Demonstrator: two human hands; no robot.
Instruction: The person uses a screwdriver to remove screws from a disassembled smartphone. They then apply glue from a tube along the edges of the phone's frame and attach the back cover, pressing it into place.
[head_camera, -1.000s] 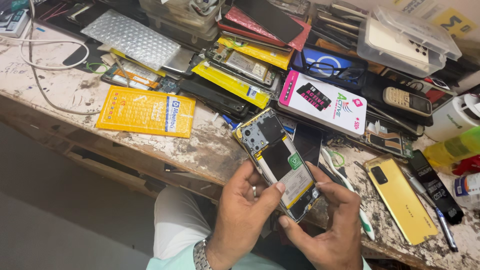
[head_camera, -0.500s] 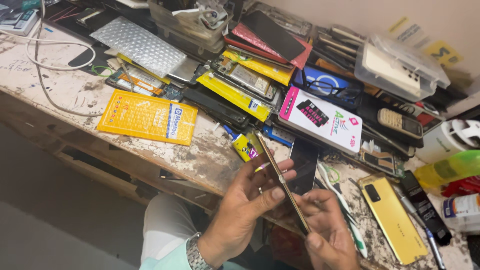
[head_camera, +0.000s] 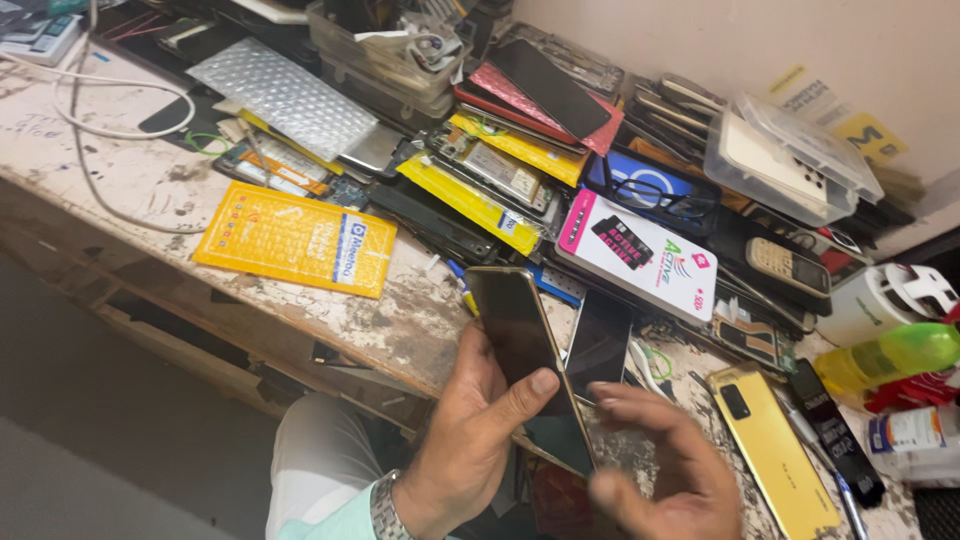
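My left hand (head_camera: 470, 440) grips a smartphone (head_camera: 522, 345) with its dark screen facing up, thumb pressed across the glass. The phone is tilted, its top end pointing away over the bench edge. My right hand (head_camera: 650, 465) hovers blurred just right of the phone's lower end, fingers spread, holding nothing I can see. A second dark phone screen (head_camera: 600, 340) lies flat on the worn workbench (head_camera: 150, 190) right behind the held phone.
A yellow packet (head_camera: 295, 238) lies left of my hands. A yellow phone back (head_camera: 775, 450) and a dark remote-like bar (head_camera: 835, 445) lie to the right. Behind are piled phone parts, a pink-and-white box (head_camera: 640, 250), clear plastic boxes (head_camera: 790, 160), a white cable (head_camera: 90, 110).
The phone has been turned over: one second ago its open back with the circuit board faced up, now the dark screen does. My right hand has let go and moved off to the right.
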